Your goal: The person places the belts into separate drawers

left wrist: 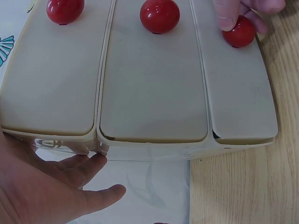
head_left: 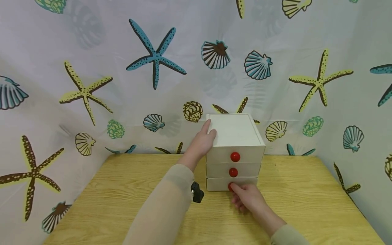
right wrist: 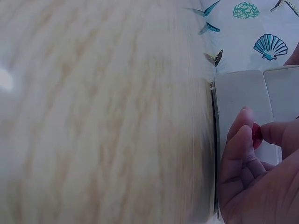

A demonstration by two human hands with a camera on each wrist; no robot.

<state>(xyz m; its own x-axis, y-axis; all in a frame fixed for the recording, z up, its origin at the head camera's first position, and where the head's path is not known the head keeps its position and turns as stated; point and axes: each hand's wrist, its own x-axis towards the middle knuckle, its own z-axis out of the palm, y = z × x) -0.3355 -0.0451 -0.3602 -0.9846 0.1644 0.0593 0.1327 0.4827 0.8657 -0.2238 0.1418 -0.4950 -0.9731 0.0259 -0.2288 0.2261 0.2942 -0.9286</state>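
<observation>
A small white chest of drawers stands on the wooden table, with three drawers stacked one over another. Each drawer front carries a round red knob; the top knob and middle knob are untouched. My left hand rests against the chest's upper left side, fingers extended at the top edge. In the left wrist view its fingers lie along the side wall. At the bottom drawer, my right hand pinches the red knob between thumb and fingers. All three fronts sit about level with the chest body.
The wooden table extends to both sides of the chest. Behind and beside it hangs a white curtain printed with starfish and shells. A small black device sits at the left wrist.
</observation>
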